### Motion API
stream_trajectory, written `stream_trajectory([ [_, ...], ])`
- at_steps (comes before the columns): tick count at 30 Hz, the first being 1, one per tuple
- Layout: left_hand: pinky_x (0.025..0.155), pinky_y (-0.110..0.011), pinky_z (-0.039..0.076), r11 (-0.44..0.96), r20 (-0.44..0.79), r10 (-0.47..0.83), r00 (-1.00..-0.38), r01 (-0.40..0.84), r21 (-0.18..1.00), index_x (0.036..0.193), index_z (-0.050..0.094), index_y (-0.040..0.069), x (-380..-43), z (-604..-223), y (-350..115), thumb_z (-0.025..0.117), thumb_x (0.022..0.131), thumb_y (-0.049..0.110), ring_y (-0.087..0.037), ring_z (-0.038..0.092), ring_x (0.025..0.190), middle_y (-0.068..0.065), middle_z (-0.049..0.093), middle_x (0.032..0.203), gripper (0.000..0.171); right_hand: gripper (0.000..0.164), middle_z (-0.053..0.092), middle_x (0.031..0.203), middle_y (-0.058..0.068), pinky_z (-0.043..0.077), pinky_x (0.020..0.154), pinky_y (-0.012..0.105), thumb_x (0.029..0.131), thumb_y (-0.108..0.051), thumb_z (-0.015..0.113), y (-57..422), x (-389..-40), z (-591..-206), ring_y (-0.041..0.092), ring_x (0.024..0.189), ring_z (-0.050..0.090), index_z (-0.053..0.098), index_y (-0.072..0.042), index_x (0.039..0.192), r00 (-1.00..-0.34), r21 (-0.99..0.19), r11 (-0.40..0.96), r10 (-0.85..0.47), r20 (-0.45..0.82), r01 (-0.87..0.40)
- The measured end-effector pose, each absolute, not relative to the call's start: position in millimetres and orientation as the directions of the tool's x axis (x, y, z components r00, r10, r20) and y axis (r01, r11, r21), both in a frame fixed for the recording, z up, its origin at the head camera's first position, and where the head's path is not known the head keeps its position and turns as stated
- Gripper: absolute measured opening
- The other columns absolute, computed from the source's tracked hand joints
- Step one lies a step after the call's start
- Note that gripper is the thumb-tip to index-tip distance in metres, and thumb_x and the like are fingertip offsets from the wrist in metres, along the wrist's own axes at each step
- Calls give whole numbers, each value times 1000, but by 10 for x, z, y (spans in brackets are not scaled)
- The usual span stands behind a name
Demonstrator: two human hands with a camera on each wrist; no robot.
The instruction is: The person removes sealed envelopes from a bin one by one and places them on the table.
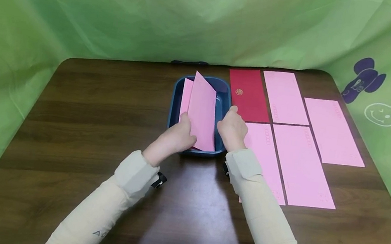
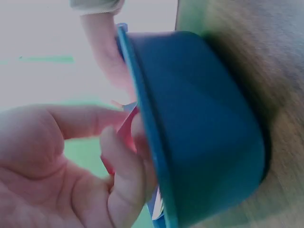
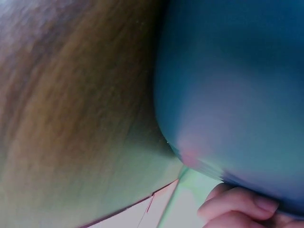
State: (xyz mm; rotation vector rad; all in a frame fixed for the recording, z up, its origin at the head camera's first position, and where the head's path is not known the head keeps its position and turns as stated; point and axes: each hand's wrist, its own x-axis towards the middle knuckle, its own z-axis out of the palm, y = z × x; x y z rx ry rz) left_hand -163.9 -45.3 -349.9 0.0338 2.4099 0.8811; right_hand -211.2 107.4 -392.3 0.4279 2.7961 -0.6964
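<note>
Fingers of the left hand (image 1: 174,138) pinch a pink envelope (image 1: 204,115) at its near end; it stands tilted in the blue tray (image 1: 225,101), smooth, its top corner pointed, with a second pink envelope (image 1: 186,95) showing at its left. The right hand (image 1: 232,130) has its fingers curled on the tray's right rim. Both forearms reach forward, converging. Right of the tray, four pink envelopes (image 1: 302,166) and one red envelope (image 1: 252,101) lie flat on the table (image 1: 106,117).
</note>
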Motion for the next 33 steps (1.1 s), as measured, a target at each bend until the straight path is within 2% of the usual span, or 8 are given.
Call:
stream_trajectory([
  [3,48,-23,37,807,-461,173,-870,-143,573,144,15,-7,-1616,-3503,-472,42,99,18,-20,51,58,-10,49,74,58,55,62,86,16,51,71,38,91,-21,56,1085,-2112,-3921,29,79,64,34,-1,138,-932,-422,844,225,-285,332],
  [5,49,-23,37,814,-437,156,-886,-136,565,142,23,-8,-1620,-3500,-509,40,101,19,-20,53,63,-11,50,78,52,55,62,85,15,50,71,39,91,-21,55,1083,-2115,-3927,29,79,63,34,-1,138,-933,-421,845,222,-285,330],
  [11,61,-30,44,829,-395,97,-913,-146,539,137,35,-2,-1694,-3426,-720,40,101,24,-25,58,83,-15,60,101,44,56,62,86,15,50,72,39,92,-22,54,1075,-2124,-3951,28,79,63,33,-2,139,-930,-412,847,227,-288,335],
  [16,74,-38,47,782,-342,48,-938,-177,597,134,36,1,-1809,-3412,-985,36,103,23,-28,56,90,-20,59,112,38,56,63,89,16,52,74,40,91,-22,55,1060,-2131,-3945,29,82,64,33,-2,138,-927,-406,848,234,-291,342],
  [22,64,-33,43,662,-235,-103,-967,-243,709,136,27,1,-1965,-3518,-1280,32,104,20,-28,53,72,-24,55,104,38,58,62,84,15,51,69,36,91,-22,57,1050,-2134,-3934,27,76,64,32,-2,140,-931,-409,849,229,-284,334],
  [25,63,-31,40,625,-196,-187,-963,-270,732,137,23,2,-2005,-3600,-1396,28,104,20,-29,51,73,-24,54,105,38,59,62,83,14,50,68,35,92,-22,56,1055,-2133,-3944,27,75,64,31,-2,141,-930,-408,849,229,-287,335],
  [30,62,-30,37,589,-210,-288,-934,-346,731,140,18,6,-2051,-3736,-1602,22,105,20,-29,48,76,-24,52,110,38,59,62,83,14,48,65,34,91,-22,58,1051,-2134,-3965,26,73,64,32,-2,140,-928,-408,848,229,-294,339],
  [33,68,-35,40,611,-261,-302,-917,-396,685,141,16,6,-2079,-3821,-1700,20,104,18,-31,49,85,-27,53,117,39,57,62,84,14,48,64,33,91,-22,58,1053,-2131,-3972,26,73,64,33,-2,138,-928,-408,847,235,-289,342],
])
